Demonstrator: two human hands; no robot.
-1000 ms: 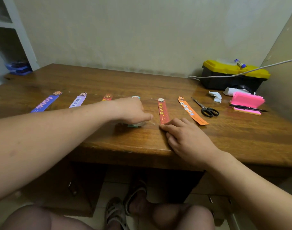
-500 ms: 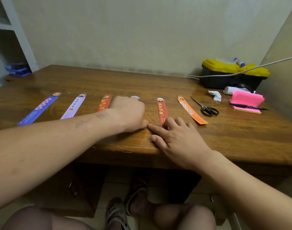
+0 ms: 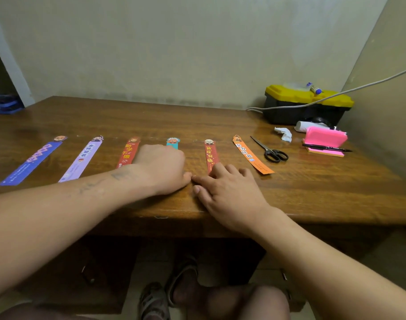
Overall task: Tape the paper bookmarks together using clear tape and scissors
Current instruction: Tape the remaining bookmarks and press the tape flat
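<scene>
A: What are the strips made of?

B: Thin printed paper, long and narrow, each topped with a round cartoon head. They lie flat on a glossy, grained wooden table (image 3: 151,118).

A: How many?

B: Six bookmarks in a row across mid-frame: blue (image 3: 32,161), lilac (image 3: 82,159), left red (image 3: 127,153), teal (image 3: 173,143), right red (image 3: 210,154) and orange (image 3: 250,155).

A: Are all of them fully visible?

B: No. The left hand (image 3: 161,168) lies knuckles-up over the teal one, so only its head shows. The forearm crosses the lower ends of the lilac and left red ones.

A: Is that hand gripping anything?

B: I cannot tell. Its fingers curl under and hide whatever is beneath.

A: And the right hand (image 3: 227,190)?

B: It is flat on the table with the fingers spread and straight, holding nothing. Its fingertips cover the right red strip's lower end, and its forefinger tip meets the left hand.

A: Where are the scissors (image 3: 270,150)?

B: One pair with black loop handles and metal blades, just right of the orange strip, untouched.

A: What else is there?

B: At the right of the frame there is one crumpled white tissue (image 3: 284,133) and one pink pad (image 3: 324,137) with a black pen (image 3: 326,148) across it. Behind them sits one black plastic toolbox (image 3: 306,105) with a yellow lid. A marker (image 3: 314,88) lies on the lid and a grey cable (image 3: 359,87) passes over it.
</scene>
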